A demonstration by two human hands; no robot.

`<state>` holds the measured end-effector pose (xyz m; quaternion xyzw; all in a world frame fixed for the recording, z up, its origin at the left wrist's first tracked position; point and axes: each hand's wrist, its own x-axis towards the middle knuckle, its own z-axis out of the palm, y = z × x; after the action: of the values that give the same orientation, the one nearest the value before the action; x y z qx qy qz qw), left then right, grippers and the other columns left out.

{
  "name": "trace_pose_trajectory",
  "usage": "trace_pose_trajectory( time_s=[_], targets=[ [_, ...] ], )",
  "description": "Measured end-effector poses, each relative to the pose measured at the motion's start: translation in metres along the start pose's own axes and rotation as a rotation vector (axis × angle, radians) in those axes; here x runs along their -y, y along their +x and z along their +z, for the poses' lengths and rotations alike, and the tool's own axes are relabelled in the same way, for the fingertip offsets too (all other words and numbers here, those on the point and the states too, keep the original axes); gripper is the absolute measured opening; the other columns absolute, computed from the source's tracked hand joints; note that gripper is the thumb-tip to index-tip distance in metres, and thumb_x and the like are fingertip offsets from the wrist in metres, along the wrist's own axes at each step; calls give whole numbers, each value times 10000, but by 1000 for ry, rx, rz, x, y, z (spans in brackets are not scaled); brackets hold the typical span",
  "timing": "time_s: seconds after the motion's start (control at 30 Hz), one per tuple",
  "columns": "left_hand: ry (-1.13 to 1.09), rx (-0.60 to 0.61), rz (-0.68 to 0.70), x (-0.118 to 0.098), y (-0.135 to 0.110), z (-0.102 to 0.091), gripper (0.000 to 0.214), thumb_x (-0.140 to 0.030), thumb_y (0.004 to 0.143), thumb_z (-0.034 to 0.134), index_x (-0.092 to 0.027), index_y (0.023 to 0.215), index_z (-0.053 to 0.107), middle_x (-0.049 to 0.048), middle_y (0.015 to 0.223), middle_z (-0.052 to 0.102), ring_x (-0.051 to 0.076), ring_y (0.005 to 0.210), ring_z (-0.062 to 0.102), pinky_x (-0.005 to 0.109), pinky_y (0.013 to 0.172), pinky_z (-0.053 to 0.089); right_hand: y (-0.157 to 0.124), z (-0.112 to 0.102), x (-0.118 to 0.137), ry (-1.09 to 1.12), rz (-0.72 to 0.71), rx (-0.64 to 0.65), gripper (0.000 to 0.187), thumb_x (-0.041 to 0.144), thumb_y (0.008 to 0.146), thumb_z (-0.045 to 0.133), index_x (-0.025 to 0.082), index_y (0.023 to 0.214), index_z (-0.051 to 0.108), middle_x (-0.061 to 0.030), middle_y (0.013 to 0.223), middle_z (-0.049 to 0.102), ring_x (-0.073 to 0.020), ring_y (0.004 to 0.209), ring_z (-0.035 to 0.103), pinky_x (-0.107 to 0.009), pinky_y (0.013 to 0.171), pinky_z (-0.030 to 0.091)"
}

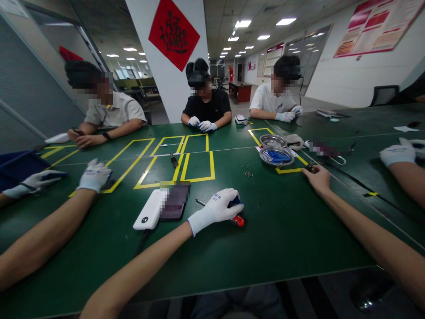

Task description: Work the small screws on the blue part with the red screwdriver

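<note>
My left hand (217, 208), in a white glove, lies on the green table (285, 230) with its fingers closed round a small tool with blue and red parts (237, 219). A thin metal shaft (200, 202) sticks out to the left of the hand. My right hand (318, 178) is bare and stretched far out to the right. Its fingertips pinch a small dark object (311, 167) at the corner of a yellow tape box.
A white power bank (148, 210) and a phone (175, 201) lie left of my left hand. Two metal dishes (272, 141), (285, 160) and loose screws (247, 173) sit ahead. Neighbours' gloved hands (94, 175), (397, 153) rest at both sides. Three people sit opposite.
</note>
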<state>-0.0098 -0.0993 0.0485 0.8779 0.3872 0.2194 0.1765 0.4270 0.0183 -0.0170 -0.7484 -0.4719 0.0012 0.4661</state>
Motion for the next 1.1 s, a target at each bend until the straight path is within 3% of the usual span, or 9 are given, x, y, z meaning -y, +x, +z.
trace_pose_trajectory(
  time_s=[0.17, 0.3, 0.37, 0.43, 0.53, 0.6, 0.67, 0.83, 1.1],
  targets=[
    [22, -40, -121, 8, 17, 1, 363, -547, 820, 507, -204, 914, 578, 45, 849, 602, 178, 749, 556, 285, 646, 413, -74, -10, 56, 190, -130, 444, 404, 459, 700, 699, 147, 949, 637, -50, 796, 631, -180, 685, 573, -328, 645, 479],
    [-4, -24, -224, 19, 31, 5, 668, -639, 703, 601, -228, 1221, 512, 79, 1051, 634, 226, 875, 607, 296, 690, 434, -124, 1, 113, 463, -285, 904, 458, 393, 751, 680, 161, 1133, 583, -58, 898, 657, -171, 739, 622, -318, 680, 516],
    [-5, -35, -232, 25, 35, 7, 827, -653, 634, 657, -239, 1317, 441, 94, 1163, 613, 250, 975, 604, 301, 743, 436, -137, 12, 132, 523, -336, 997, 471, 355, 781, 652, 171, 1200, 540, -59, 942, 660, -152, 701, 626, -309, 661, 523],
    [-2, -36, -260, 30, 38, 10, 753, -643, 648, 650, -244, 1267, 490, 84, 1101, 646, 240, 932, 620, 293, 717, 429, -139, 25, 144, 520, -363, 926, 387, 336, 817, 602, 163, 1161, 561, -56, 917, 665, -145, 681, 623, -302, 649, 520],
    [26, -28, -318, 36, 40, 13, 411, -596, 783, 520, -231, 940, 627, 43, 802, 672, 193, 708, 613, 275, 603, 382, -130, 47, 150, 416, -407, 710, 244, 301, 836, 565, 156, 1021, 628, -56, 874, 672, -160, 736, 625, -305, 691, 511],
    [56, -50, -335, 38, 41, 16, 372, -559, 826, 470, -218, 771, 609, 32, 695, 640, 173, 633, 582, 268, 569, 348, -120, 62, 151, 326, -436, 602, 199, 277, 838, 557, 160, 969, 650, -54, 869, 673, -163, 756, 621, -310, 721, 501],
    [72, -92, -333, 38, 42, 18, 352, -537, 821, 488, -214, 722, 587, 27, 665, 625, 163, 611, 565, 263, 559, 328, -111, 75, 152, 239, -464, 543, 190, 262, 837, 556, 164, 964, 658, -53, 868, 667, -163, 757, 613, -309, 730, 491],
    [73, -136, -350, 37, 42, 21, 343, -543, 802, 521, -216, 707, 566, 19, 653, 618, 154, 593, 550, 261, 552, 319, -100, 98, 158, 34, -550, 528, 193, 266, 829, 587, 177, 976, 676, -60, 907, 623, -165, 780, 587, -294, 721, 467],
    [-2, -59, -373, 37, 35, 10, 439, -615, 645, 662, -228, 828, 565, 37, 782, 649, 186, 694, 599, 260, 576, 363, -101, 111, 163, -150, -640, 556, 225, 353, 862, 584, 213, 998, 696, -83, 975, 585, -211, 919, 568, -298, 707, 461]
  ],
)
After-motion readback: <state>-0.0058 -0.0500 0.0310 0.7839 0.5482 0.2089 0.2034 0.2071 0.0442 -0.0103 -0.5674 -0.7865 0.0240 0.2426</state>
